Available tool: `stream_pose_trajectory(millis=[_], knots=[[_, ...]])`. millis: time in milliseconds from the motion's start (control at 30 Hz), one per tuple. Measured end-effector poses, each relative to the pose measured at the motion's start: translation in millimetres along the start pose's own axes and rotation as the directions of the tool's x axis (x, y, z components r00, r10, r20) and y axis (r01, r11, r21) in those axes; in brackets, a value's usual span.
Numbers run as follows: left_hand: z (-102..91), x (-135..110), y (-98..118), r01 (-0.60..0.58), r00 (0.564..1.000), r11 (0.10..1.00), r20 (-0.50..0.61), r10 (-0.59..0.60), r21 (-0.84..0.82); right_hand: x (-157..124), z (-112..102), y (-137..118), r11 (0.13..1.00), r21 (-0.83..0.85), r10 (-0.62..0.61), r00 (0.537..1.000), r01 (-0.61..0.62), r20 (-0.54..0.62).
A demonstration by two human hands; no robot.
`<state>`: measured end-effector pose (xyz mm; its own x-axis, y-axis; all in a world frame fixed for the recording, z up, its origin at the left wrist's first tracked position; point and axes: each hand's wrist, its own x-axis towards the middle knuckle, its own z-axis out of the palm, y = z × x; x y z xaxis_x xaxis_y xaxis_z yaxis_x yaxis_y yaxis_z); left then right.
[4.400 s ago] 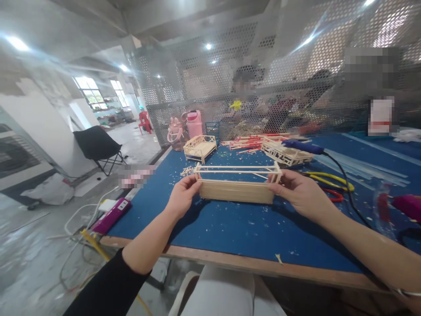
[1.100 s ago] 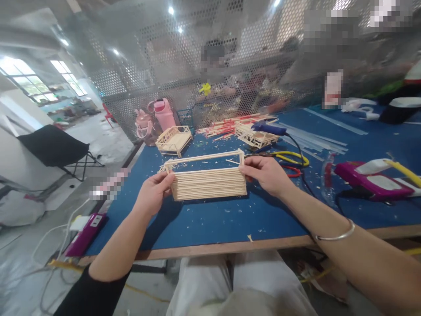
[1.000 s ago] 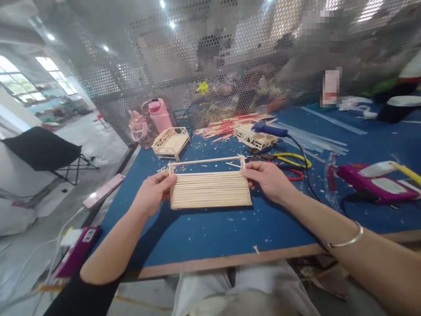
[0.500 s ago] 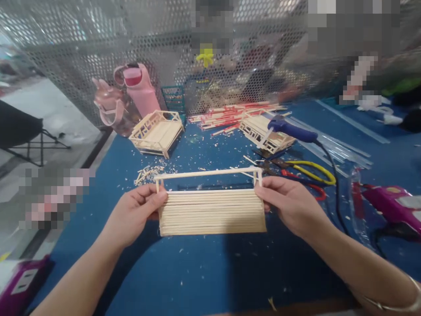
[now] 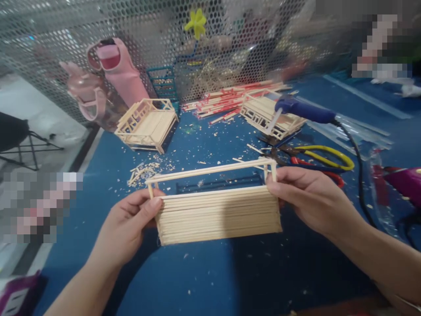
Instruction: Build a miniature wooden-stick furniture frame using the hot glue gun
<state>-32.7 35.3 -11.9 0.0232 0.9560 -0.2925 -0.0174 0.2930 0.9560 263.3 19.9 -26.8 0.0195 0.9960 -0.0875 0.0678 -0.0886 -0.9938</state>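
Observation:
Between my two hands is a small wooden stick model (image 5: 217, 215), a panel of thin sticks laid side by side with a raised rail along its far edge. My left hand (image 5: 131, 219) pinches its left end, thumb on the near face. At the right end, by the corner post, my right hand (image 5: 305, 193) grips it the same way. The model is held above the blue table (image 5: 184, 276), its right side slightly higher. Fingertips behind the panel are hidden.
Two stick-built models, one at left (image 5: 148, 125) and one at right (image 5: 269, 114), stand farther back. A blue glue gun (image 5: 302, 107), yellow-handled pliers (image 5: 329, 156), red-tipped sticks (image 5: 230, 98) and a pink bottle (image 5: 123, 79) lie around. Wood scraps (image 5: 144, 171) litter the table.
The stick model appears closer and tilts a little, its right end now higher than the left. Both hands keep their hold. The camera view has shifted slightly.

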Motion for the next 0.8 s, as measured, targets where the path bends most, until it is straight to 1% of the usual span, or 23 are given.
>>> stream_pose_trajectory(millis=[100,167,333,400,433,467,533,600,667,700,733,767,800], knots=[[4.6,1,-1,0.02,1.0,0.998,-0.017,-0.021,-0.063,2,-1,3,0.999,-0.03,0.019,1.0,-0.019,-0.009],[6.1,0,-1,0.024,1.0,0.996,0.008,-0.023,-0.087,3,-1,6,0.999,-0.033,0.017,1.0,-0.018,-0.013],[6.4,-7,1,-0.029,0.998,0.998,0.047,0.031,-0.052,0,0,13,0.999,0.003,-0.034,0.999,0.034,-0.012],[6.0,-9,2,-0.074,0.997,0.997,0.025,0.074,-0.007,-3,1,11,0.996,-0.016,-0.093,0.995,0.092,-0.025],[5.7,-10,3,-0.118,0.993,0.993,-0.011,0.118,0.023,-5,2,10,0.988,-0.042,-0.147,0.989,0.146,-0.032],[5.3,-11,2,-0.172,0.983,0.983,-0.059,0.175,0.059,-7,2,8,0.975,-0.076,-0.214,0.976,0.211,-0.033],[4.7,-12,1,-0.263,0.946,0.955,-0.157,0.282,0.136,-9,3,3,0.928,-0.156,-0.346,0.938,0.339,-0.016],[4.8,-15,-2,-0.284,0.924,0.938,-0.207,0.323,0.197,-9,4,0,0.883,-0.216,-0.421,0.907,0.416,0.025],[6.2,-22,-5,-0.278,0.918,0.932,-0.221,0.329,0.234,-9,4,-1,0.863,-0.244,-0.444,0.894,0.443,0.051],[7.8,-27,-6,-0.295,0.899,0.918,-0.25,0.361,0.266,-9,4,-1,0.859,-0.248,-0.45,0.892,0.448,0.055],[10.2,-33,-6,-0.331,0.849,0.885,-0.305,0.431,0.329,-8,4,-1,0.858,-0.246,-0.452,0.89,0.452,0.057],[13.5,-39,-6,-0.372,0.765,0.821,-0.357,0.535,0.434,-7,4,-1,0.857,-0.241,-0.455,0.889,0.455,0.059],[17.8,-45,-4,-0.403,0.657,0.716,-0.364,0.66,0.57,-7,3,-1,0.857,-0.235,-0.457,0.887,0.458,0.061]])
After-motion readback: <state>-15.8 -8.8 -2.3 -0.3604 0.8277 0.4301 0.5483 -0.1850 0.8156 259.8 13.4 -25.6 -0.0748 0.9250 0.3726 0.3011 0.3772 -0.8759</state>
